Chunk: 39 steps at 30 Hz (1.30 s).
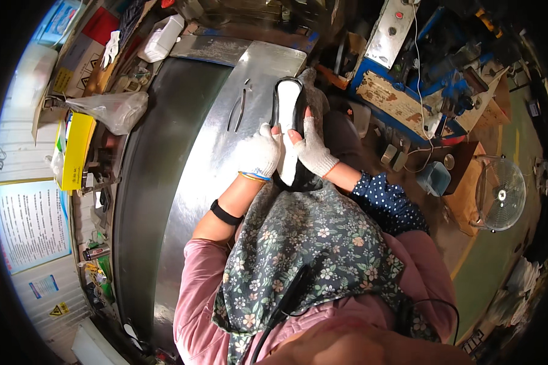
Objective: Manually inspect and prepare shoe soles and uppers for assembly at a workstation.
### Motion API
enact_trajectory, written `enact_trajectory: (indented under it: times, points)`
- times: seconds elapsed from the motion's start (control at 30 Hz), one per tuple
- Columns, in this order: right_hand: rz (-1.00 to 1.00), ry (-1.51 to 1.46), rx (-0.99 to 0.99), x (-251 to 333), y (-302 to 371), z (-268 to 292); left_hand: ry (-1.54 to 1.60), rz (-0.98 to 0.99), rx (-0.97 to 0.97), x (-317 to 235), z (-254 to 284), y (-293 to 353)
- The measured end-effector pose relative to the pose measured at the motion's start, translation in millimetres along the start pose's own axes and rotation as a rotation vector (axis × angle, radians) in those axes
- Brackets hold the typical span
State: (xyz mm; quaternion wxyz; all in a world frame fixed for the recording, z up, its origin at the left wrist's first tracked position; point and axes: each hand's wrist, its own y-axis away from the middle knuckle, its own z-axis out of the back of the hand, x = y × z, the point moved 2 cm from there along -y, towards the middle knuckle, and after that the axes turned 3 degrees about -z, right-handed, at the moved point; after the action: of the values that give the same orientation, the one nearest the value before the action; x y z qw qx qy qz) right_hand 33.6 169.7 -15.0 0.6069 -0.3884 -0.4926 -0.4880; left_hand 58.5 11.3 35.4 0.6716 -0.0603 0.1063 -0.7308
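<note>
A black shoe (298,103) with a white insole (285,97) lies sole-down between my two hands, over the edge of the shiny metal table (213,152). My left hand (259,152), in a white knit glove, grips the shoe's left side near the heel. In a white fingerless glove, my right hand (312,148) holds the right side, with bare fingertips on the rim. A black band sits on my left wrist (225,213).
Metal tweezers (238,108) lie on the table just left of the shoe. A dark conveyor belt (146,176) runs along the left. A clear plastic bag (112,109), yellow box (77,149) and white jug (161,38) sit beyond it. A fan (500,193) stands at right.
</note>
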Motion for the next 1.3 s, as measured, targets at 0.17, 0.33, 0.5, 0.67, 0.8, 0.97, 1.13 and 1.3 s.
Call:
enact_trajectory:
  times: [0.17,0.33,0.5,0.67,0.8,0.97,1.13,1.3]
  points:
    - [0.043,0.049,0.076,-8.5,14.9,9.8,1.206,0.420,0.114,7.2,-20.7,-3.3]
    - [0.118,0.140,0.274,-6.3,28.3,22.3,2.105,0.390,0.254,4.1,-44.6,-62.0]
    - [-0.139,0.086,0.389,18.7,-8.8,65.1,2.014,0.384,0.469,11.9,-39.9,-83.8]
    - [-0.047,-0.260,0.372,33.3,-72.3,52.9,1.553,0.175,0.281,-2.4,-39.8,-72.2]
    - [-0.051,-0.306,0.424,24.4,-84.1,49.1,1.781,0.171,0.369,6.7,-41.6,-70.7]
    - [0.067,-0.270,0.424,25.4,-80.4,57.8,1.756,0.013,0.339,3.8,-25.1,-71.3]
    - [0.087,-0.363,0.398,31.5,-74.1,47.1,1.555,0.136,0.313,-7.0,-6.9,-58.3]
    - [0.180,-0.160,0.374,36.9,-78.2,51.1,1.669,0.166,0.412,12.5,-13.2,-59.8]
